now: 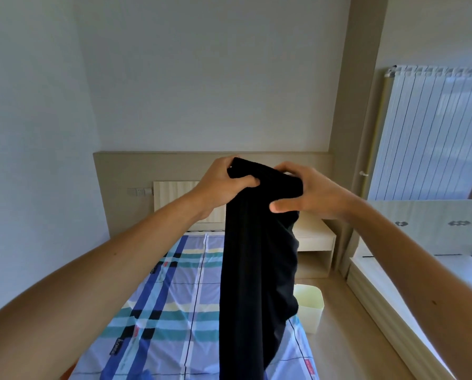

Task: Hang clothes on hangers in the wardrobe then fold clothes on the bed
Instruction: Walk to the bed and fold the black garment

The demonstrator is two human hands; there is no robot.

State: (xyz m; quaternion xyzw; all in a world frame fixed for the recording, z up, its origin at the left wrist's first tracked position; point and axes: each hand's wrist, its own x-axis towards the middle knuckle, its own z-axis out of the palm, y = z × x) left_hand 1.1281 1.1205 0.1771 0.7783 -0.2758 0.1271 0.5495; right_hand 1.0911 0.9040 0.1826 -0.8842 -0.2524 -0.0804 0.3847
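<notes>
We are holding a black garment (pixel 256 256) up in front of us at arm's length, above the bed (pixel 174 297). Our left hand (pixel 224 182) is gripping the garment's top edge on the left, its fingers (pixel 247 182) curling round a bunched fold of the cloth. Our right hand (pixel 314 193) is grasping the top edge on the right, with the thumb (pixel 284 206) pressing on the near side of the cloth and the other fingers reaching over the top. The two hands are working close together, the cloth gathering between them. From there the garment is hanging straight down in a long dark column, its lower end running out of view over the bed's blue, teal and white plaid sheet. Behind the hands a beige headboard (pixel 161 165) is lining the wall. To the right of the bed a pale nightstand (pixel 315 239) is standing, and a pale yellow bin (pixel 311 305) is sitting on the floor just beside the bed.
</notes>
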